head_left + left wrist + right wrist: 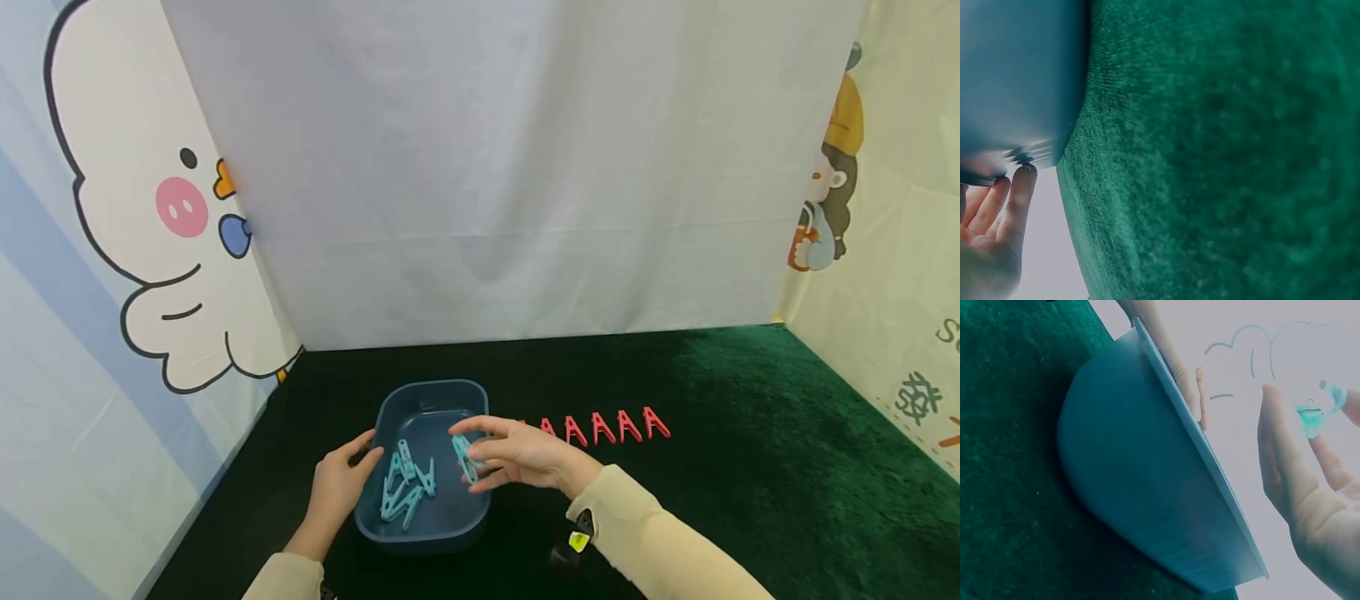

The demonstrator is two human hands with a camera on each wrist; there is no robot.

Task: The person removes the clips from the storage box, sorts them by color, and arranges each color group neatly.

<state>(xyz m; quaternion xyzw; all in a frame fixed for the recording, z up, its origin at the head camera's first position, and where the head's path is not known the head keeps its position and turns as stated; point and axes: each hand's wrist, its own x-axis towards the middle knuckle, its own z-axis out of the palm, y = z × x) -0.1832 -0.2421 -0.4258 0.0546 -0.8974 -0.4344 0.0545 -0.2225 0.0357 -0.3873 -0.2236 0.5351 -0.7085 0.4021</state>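
A dark blue tub (442, 533) stands on the green cloth, with several light blue clothespins (408, 496) lying in a loose cluster in its left half. My left hand (335, 487) holds the tub's left rim, the thumb at the edge and the fingertips against the outer wall in the left wrist view. Over the tub's right side, my right hand (525, 454) pinches one more light blue clothespin (462, 457) between thumb and fingers. That clothespin (1313, 415) also shows above the rim in the right wrist view, partly covered by fingers.
Behind my right hand, several red clothespins (603, 427) stand in a row on the green cloth (750, 417), some partly hidden by the hand. A white curtain (487, 208) closes off the back, and printed hangings (135, 250) flank both sides.
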